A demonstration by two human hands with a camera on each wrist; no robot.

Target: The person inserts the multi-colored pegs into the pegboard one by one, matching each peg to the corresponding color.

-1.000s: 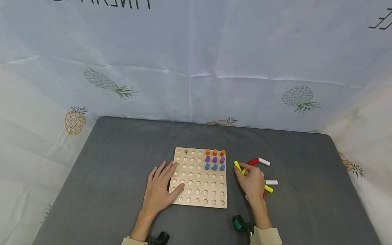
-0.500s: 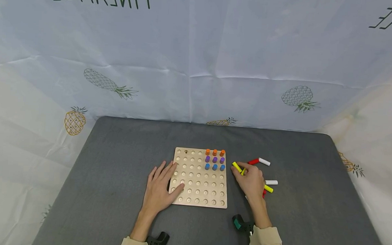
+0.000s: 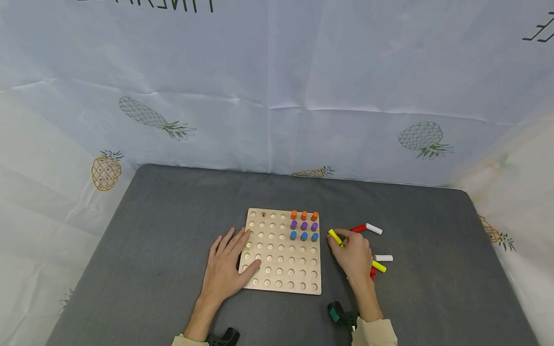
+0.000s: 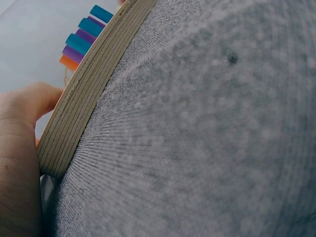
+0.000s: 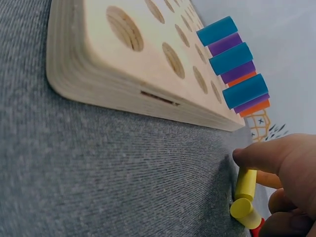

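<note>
In the head view my left hand (image 3: 225, 268) lies along the left side of a wooden pegboard (image 3: 280, 275), fingers extended and spread, thumb on the board's top. Orange pegs (image 3: 304, 215), purple pegs (image 3: 304, 225) and blue pegs (image 3: 304, 236) stand upright in rows at its far right corner. Right of the board, my right hand (image 3: 355, 254) pinches a yellow peg (image 3: 334, 236) between thumb and index finger, close to the table. The right wrist view shows a second yellow peg (image 5: 244, 211) beside the pinched one, under the hand.
Loose pegs lie around the right hand: a red peg (image 3: 359, 228), a white peg (image 3: 374, 229), another white peg (image 3: 384, 258) and a yellow one (image 3: 379, 266). More red shows partly behind the wrist. A printed curtain (image 3: 278, 137) hangs behind the grey table (image 3: 175, 200).
My right hand has shifted slightly left, and the yellow peg at its fingertips has tilted flatter. The left hand and the board have stayed still.
</note>
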